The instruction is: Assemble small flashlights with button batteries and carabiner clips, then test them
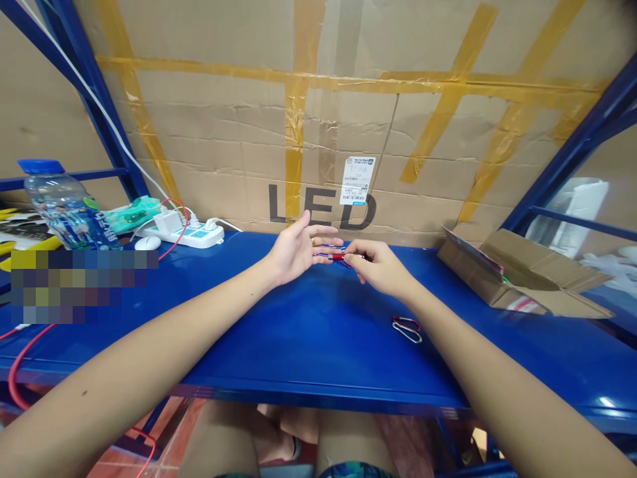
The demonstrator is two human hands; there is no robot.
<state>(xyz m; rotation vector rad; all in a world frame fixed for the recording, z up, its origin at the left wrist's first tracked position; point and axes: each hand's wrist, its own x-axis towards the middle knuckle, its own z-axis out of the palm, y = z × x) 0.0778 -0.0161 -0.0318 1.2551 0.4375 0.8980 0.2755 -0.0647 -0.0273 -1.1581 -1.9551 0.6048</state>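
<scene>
Both my arms reach out over a blue metal shelf (308,345). My left hand (298,249) is held palm up with its fingers spread, a ring on one finger. My right hand (375,265) pinches a small carabiner (337,256) with a red sleeve and blue wire, holding it against the fingertips of my left hand. Red and silver carabiners (407,328) lie on the shelf beside my right forearm.
An open cardboard box (517,275) sits at the right. At the left are a water bottle (64,206), a white power strip (186,234) with a charger and red cable, a white mouse (147,243) and a green packet (132,214). A taped cardboard wall marked LED (323,119) closes the back.
</scene>
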